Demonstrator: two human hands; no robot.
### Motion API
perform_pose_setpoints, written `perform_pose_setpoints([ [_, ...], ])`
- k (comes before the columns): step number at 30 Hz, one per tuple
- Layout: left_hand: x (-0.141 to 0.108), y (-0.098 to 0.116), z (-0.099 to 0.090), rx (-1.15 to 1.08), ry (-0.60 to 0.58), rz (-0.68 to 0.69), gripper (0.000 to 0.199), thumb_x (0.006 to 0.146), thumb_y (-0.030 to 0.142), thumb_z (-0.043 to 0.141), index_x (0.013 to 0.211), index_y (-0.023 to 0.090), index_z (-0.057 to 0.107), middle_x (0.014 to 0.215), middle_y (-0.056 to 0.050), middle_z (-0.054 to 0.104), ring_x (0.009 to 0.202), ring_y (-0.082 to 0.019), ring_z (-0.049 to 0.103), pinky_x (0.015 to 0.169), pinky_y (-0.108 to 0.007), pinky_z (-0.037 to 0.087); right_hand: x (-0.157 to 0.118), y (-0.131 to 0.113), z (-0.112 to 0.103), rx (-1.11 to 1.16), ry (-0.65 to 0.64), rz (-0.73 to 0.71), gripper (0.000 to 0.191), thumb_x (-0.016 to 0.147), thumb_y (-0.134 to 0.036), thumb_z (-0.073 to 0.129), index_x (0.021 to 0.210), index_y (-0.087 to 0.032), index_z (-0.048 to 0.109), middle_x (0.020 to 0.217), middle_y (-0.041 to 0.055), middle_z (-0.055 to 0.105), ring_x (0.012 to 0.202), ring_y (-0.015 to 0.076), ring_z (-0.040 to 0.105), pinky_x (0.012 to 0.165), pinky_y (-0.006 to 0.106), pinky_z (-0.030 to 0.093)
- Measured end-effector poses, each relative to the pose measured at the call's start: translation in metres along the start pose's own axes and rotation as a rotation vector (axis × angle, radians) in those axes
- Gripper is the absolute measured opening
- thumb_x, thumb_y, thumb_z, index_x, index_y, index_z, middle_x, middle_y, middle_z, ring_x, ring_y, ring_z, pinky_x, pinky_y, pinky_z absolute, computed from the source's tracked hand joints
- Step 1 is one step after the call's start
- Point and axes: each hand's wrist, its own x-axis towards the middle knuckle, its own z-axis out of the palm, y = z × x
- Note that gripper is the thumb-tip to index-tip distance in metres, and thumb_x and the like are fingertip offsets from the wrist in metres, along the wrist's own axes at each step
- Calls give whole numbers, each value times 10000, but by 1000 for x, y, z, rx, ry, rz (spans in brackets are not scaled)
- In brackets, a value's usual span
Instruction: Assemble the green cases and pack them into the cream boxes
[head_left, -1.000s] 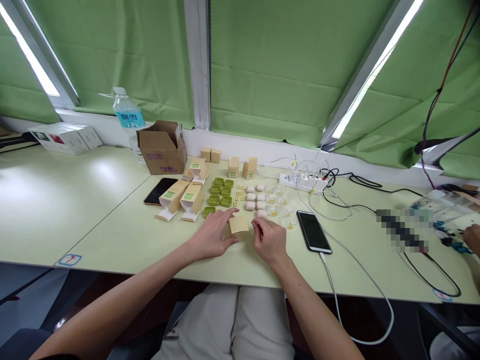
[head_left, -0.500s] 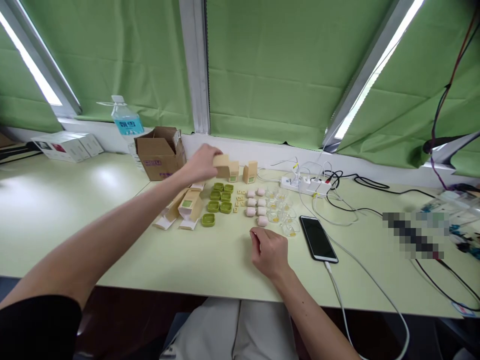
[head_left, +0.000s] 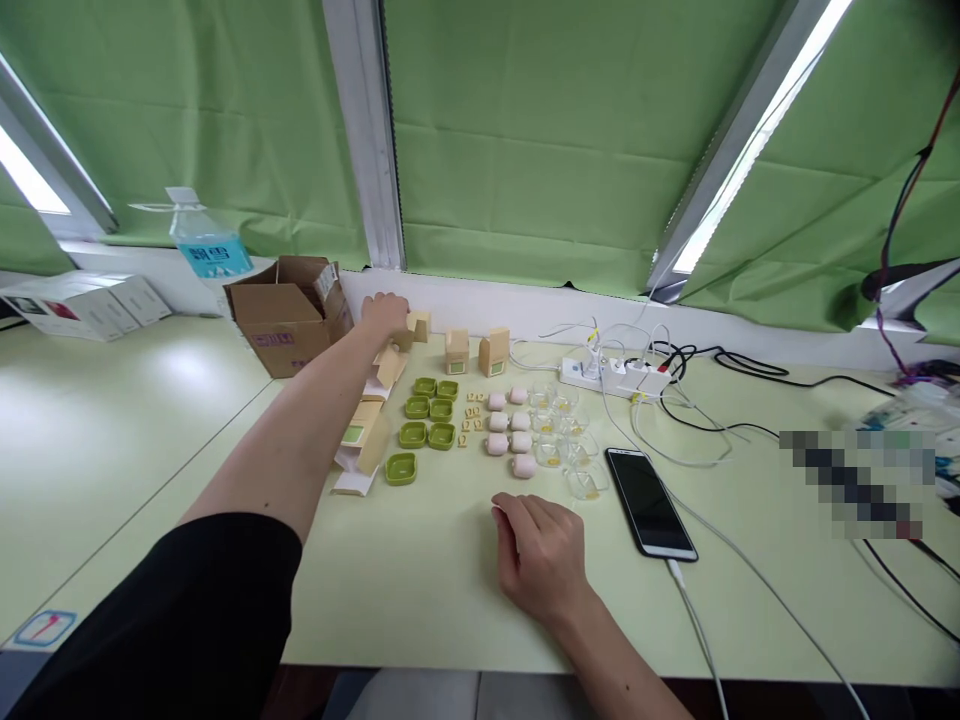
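On your tabletop (head_left: 420, 580), sorting looks well along: the small parts lie loose in groups between the back and front edges, while the boxes seem the unfinished part, some upright, others lying with flaps out.

Count one brown carton (head_left: 281, 330) near the back edge. Your left hand (head_left: 386, 312) is by the small boxes (head_left: 420, 327) at the back edge; its fingers are hidden, so you can't tell whether they grip one. Your right hand (head_left: 544, 550) is toward the front edge, fingers curled in, nothing showing in them.

Two upright boxes (head_left: 457, 352) stand apart along the back edge; beside your left hand at least one more shows. At least two open boxes (head_left: 367, 430) lie left of the trays, your forearm covering part of that group.

Of green trays (head_left: 401, 469) you have seven; of clear cups (head_left: 587, 487), about seven, their outlines overlapping; of pale pink cylinders (head_left: 523, 466), seven; of tiny yellow pieces (head_left: 463, 440), seemingly seven.
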Motion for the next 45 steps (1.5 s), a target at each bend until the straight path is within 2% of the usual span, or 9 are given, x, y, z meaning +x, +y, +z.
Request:
perform_pose_setpoints([
  [9, 21, -20, 24, -37, -106, -127, 784, 585, 311, 975, 1316, 147, 743, 1422, -271, 693, 1319, -473, 631, 1112, -570, 464, 1, -4, -2, 28, -24, -12, 145, 1017, -110, 553, 1061, -188, 667, 678, 0, 640, 555, 171, 523, 567, 373, 265],
  [13, 19, -20, 24, -70, -46, -188, 958, 642, 359, 956, 1494, 92, 609, 1505, -341, 602, 1341, -499, 624, 1091, -580, 483, 1, -4, -2, 27, -27, -13, 141, 1018, -115, 556, 1061, -184, 670, 678, 1, 636, 555, 171, 521, 563, 380, 264],
  [18, 3, -10, 11, -89, 27, -188, 801, 735, 415, 875, 1428, 100, 629, 1450, -330, 615, 1321, -504, 614, 1091, -603, 470, 3, -4, -4, 19, -22, -10, 139, 1018, -113, 559, 1048, -196, 666, 673, -3, 635, 558, 167, 523, 561, 381, 266],
  [22, -38, 17, -2, -151, 136, -18, 638, 827, 358, 778, 1415, 146, 649, 1391, -252, 640, 1267, -440, 628, 1115, -565, 459, 4, -3, -5, -5, -8, -4, 144, 1018, -125, 563, 953, -208, 660, 656, -5, 621, 556, 162, 504, 569, 383, 260],
  [26, -117, 53, -7, -241, 178, 230, 450, 940, 271, 606, 1372, 175, 691, 1358, -192, 678, 1250, -399, 647, 1139, -551, 462, 0, 2, -1, -60, -25, 17, 207, 1021, -148, 562, 846, -216, 649, 656, 3, 641, 566, 155, 521, 591, 375, 262],
  [30, -201, 74, 4, -311, 164, 365, 383, 974, 260, 557, 1315, 198, 719, 1283, -161, 717, 1185, -370, 689, 1101, -529, 503, -5, 10, 7, -124, -87, 69, 208, 1003, -162, 575, 830, -207, 682, 705, 19, 711, 612, 159, 594, 608, 362, 266],
  [33, -245, 70, 20, -355, 177, 344, 340, 970, 260, 557, 1262, 220, 726, 1263, -161, 717, 1200, -386, 692, 1096, -550, 509, -5, 13, 11, -188, -272, 179, 190, 1000, -198, 600, 852, -204, 719, 763, 41, 766, 655, 178, 640, 611, 358, 236],
  [38, -277, 39, 40, -357, 179, 275, 347, 934, 383, 639, 1251, 256, 701, 1307, -184, 712, 1275, -442, 642, 1107, -618, 469, 2, 8, 11, -247, -588, 328, 207, 1055, -269, 599, 941, -210, 762, 871, 67, 814, 728, 199, 680, 632, 352, 213],
  [45, -282, 17, 50, -213, -40, 368, 477, 738, 353, 753, 1196, 257, 659, 1146, -185, 768, 1288, -487, 562, 1078, -641, 433, 3, 3, 13, -267, -606, 302, 203, 1076, -251, 580, 977, -206, 751, 911, 64, 814, 775, 200, 703, 637, 356, 211],
])
